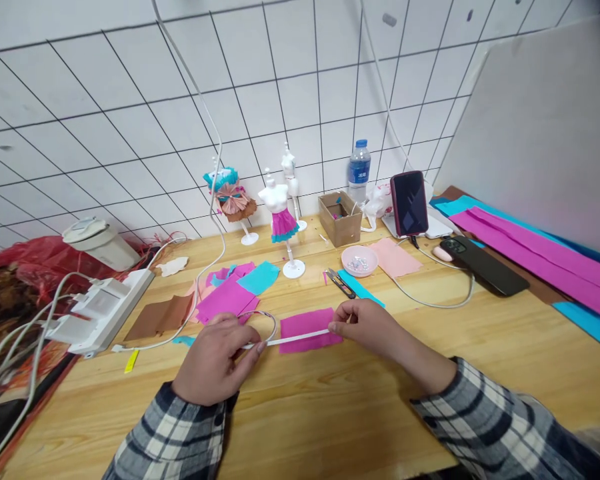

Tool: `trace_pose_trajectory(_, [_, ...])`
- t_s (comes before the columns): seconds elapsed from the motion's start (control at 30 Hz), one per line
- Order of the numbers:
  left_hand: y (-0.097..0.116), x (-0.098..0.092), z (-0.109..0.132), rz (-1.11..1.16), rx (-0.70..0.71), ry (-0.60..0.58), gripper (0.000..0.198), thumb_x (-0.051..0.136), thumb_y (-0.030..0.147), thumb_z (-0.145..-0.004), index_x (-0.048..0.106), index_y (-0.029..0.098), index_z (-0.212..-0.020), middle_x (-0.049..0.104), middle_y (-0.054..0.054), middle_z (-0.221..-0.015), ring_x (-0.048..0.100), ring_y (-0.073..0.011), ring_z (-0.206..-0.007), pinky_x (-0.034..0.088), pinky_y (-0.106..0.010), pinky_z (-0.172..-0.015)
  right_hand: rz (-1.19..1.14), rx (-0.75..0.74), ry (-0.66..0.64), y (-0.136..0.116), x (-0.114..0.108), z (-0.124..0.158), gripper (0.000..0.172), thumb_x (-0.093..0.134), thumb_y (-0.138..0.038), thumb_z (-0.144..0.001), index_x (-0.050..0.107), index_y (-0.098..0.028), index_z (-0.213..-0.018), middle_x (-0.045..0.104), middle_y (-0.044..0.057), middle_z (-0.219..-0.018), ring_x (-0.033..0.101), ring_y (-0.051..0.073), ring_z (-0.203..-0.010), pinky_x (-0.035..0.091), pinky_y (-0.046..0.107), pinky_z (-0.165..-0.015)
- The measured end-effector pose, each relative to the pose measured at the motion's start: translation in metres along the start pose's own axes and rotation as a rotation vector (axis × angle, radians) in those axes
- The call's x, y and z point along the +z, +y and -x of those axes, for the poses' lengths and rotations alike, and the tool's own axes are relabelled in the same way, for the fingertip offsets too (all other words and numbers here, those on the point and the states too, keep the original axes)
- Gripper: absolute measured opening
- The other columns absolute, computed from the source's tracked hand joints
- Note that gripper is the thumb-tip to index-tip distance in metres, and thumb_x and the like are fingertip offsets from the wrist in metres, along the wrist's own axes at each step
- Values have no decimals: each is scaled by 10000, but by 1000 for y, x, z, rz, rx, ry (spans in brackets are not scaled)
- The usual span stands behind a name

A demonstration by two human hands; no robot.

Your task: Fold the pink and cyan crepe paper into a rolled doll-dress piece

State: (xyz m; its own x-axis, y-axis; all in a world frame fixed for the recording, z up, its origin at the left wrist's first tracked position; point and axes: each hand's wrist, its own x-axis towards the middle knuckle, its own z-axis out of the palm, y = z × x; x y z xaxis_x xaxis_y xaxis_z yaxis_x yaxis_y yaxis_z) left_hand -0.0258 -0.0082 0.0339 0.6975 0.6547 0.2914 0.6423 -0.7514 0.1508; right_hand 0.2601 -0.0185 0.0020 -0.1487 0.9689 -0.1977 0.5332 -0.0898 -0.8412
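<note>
A narrow white strip (pixel 300 338), which looks like a tape, is stretched between my two hands. Beneath it a magenta piece of crepe paper or cloth (pixel 307 323) lies flat on the table. My left hand (pixel 221 357) pinches the strip's left part between thumb and finger, and a loop of it curls up behind the fingers. At the piece's right edge my right hand (pixel 363 325) pinches the strip's other end. Just beyond are black thread snips (pixel 341 284) and a blue strip (pixel 363 289).
Mini dress forms (pixel 283 223) stand at the back, near a cardboard box (pixel 341 223) and a water bottle (pixel 359 167). A pink bowl (pixel 360 261) holds small beads. Phones (pixel 484 265) and cables lie right; a power strip (pixel 105 313) sits left. Coloured sheets (pixel 230 293) lie behind my left hand.
</note>
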Motion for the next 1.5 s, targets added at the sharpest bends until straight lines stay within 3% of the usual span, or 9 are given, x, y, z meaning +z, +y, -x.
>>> trace_pose_trajectory(0.33, [3,15,-2,229,-312,-15,251,497,312,-873,660,173,-741,646,-2,-623,542,-116,-547,390,-211,-542,-29,-28,46,2,-3,-4,109,620,-264,-812,637,-178,-748,546,-41,-612,459,118,-577,315,248,-547])
trace_pose_trajectory(0.63, [-1,10,-4,440,-591,189,300,567,425,-794,648,165,-669,618,4,-573,541,-132,-544,417,-220,-538,107,-540,315,-4,14,11,185,462,-264,-970,503,-209,-798,582,28,-815,524,168,-740,386,291,-659])
trace_pose_trajectory(0.87, [-2,13,-2,667,-672,276,293,615,431,-792,638,156,-693,593,6,-583,535,-134,-574,429,-232,-557,164,-740,411,-10,16,21,157,418,-229,-985,468,-222,-836,563,30,-817,527,173,-772,419,298,-702])
trace_pose_trajectory(1.03, [-29,-1,17,607,-750,405,299,643,476,-773,648,178,-745,642,-2,-645,573,-155,-601,480,-267,-599,10,-527,672,0,-11,11,216,436,-322,-966,471,-221,-778,529,25,-770,504,177,-762,417,304,-690])
trace_pose_trajectory(1.07, [-38,-4,21,510,-778,463,301,635,482,-786,664,182,-786,674,-16,-700,602,-172,-651,494,-280,-632,-43,-435,643,4,-17,7,220,465,-361,-948,487,-217,-783,508,12,-740,482,164,-707,403,291,-640])
trace_pose_trajectory(1.13, [-52,-6,27,248,-775,515,312,603,488,-822,695,194,-870,723,-43,-854,638,-203,-784,502,-302,-712,-267,-303,376,11,-27,0,276,522,-469,-905,488,-215,-803,419,-41,-632,400,125,-559,344,252,-514])
trace_pose_trajectory(1.27, [-66,9,22,43,-520,160,368,535,505,-866,734,208,-956,744,-78,-996,651,-260,-926,501,-368,-816,-710,-153,-252,13,-27,-1,393,655,-563,-794,493,-208,-837,409,-66,-604,340,87,-490,258,204,-419])
trace_pose_trajectory(1.37, [-62,26,12,-24,-481,-28,424,554,483,-863,679,187,-1140,693,-121,-1154,613,-311,-1071,458,-465,-948,-822,-142,-419,9,-23,5,368,724,-498,-756,540,-184,-817,488,-27,-686,409,91,-563,296,191,-436])
trace_pose_trajectory(1.5, [-37,30,4,18,-437,174,594,573,504,-858,525,164,-1342,570,-155,-1285,510,-318,-1214,388,-513,-1044,-759,-176,-508,7,-22,7,346,738,-461,-741,563,-165,-777,522,-13,-737,415,78,-571,311,192,-462])
